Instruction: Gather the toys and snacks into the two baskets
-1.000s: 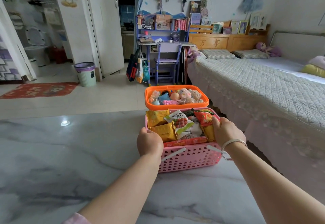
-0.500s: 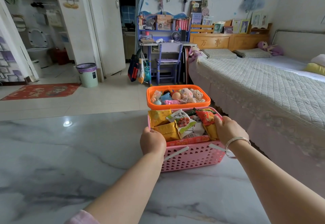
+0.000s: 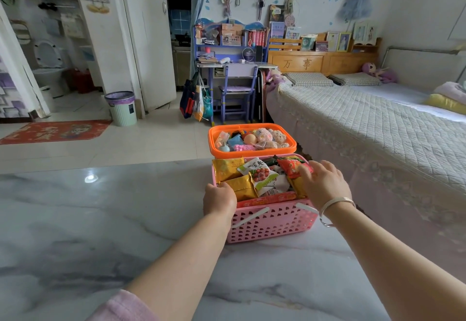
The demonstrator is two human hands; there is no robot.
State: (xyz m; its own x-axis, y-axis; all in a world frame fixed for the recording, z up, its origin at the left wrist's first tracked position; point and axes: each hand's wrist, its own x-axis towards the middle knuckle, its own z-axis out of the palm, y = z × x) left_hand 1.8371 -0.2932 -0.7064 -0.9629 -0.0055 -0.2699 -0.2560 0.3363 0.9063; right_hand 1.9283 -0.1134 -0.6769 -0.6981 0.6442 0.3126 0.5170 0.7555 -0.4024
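Observation:
A pink perforated basket (image 3: 272,225) stands on the marble table, packed with snack packets: yellow ones (image 3: 227,169), a white and green one (image 3: 261,175) and a red one (image 3: 290,165). My left hand (image 3: 219,201) is closed over the basket's left rim. Fingers spread, my right hand (image 3: 324,184) lies on the snacks at the right side, touching the red packet. Directly behind and touching stands an orange basket (image 3: 252,154) filled with small toys (image 3: 252,139). Both white handles of the pink basket hang down its front.
The marble table (image 3: 100,220) stretches left and toward me. A bed (image 3: 378,131) with a quilted cover runs along the right. Beyond the table are a tiled floor, a bin (image 3: 121,109), and a purple desk and chair (image 3: 237,88).
My right hand has left the pink basket's right rim and now lies spread on top of the snacks. The left hand keeps its grip on the left rim.

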